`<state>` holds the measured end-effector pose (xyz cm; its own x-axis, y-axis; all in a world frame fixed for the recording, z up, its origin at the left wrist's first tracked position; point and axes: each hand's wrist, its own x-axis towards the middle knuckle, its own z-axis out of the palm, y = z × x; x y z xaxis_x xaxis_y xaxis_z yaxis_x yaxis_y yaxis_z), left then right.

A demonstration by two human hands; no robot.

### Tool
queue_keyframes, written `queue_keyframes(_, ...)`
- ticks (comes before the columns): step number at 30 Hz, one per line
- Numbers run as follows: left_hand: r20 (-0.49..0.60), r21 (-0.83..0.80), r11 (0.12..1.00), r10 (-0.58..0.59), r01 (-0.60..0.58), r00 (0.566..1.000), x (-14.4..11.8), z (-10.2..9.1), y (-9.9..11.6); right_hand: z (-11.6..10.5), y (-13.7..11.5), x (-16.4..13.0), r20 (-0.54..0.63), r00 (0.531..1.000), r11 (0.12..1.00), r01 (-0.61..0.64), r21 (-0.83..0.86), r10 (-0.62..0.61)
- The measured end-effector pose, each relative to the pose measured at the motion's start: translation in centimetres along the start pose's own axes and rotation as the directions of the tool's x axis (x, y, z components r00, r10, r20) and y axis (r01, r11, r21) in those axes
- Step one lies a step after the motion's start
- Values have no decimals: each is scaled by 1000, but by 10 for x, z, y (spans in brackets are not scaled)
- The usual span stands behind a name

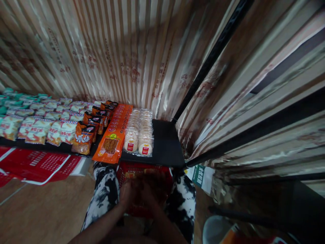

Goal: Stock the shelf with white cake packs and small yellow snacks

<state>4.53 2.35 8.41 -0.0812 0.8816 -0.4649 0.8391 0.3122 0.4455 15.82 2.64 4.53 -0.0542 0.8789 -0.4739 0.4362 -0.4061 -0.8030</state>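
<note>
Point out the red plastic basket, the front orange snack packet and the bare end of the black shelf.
Red plastic basket [132, 168], head view, back rim.
Front orange snack packet [109, 147], head view, printed middle.
Black shelf [166, 145], head view, bare right end.

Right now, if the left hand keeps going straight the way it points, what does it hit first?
The left hand points forward into the red basket between the knees. It would likely meet the basket's contents or far wall first, below the black shelf. The picture is blurred and depth is unclear.

Dim, motion-blurred, edges distorted.
</note>
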Motion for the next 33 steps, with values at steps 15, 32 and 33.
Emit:
queue_keyframes(15,-152,-211,964,133,-164,979,-2,-34,10,-10,3,-13,22,976,968,213,129,-218)
queue_keyframes(32,-205,-484,872,-35,-71,978,-12,-39,-4,-20,-36,-27,-96,954,940,296,168,-283)
queue_keyframes(33,-200,-485,872,-42,-62,979,-13,-41,-3,-20,-35,-26,-98,954,939,296,175,-283)
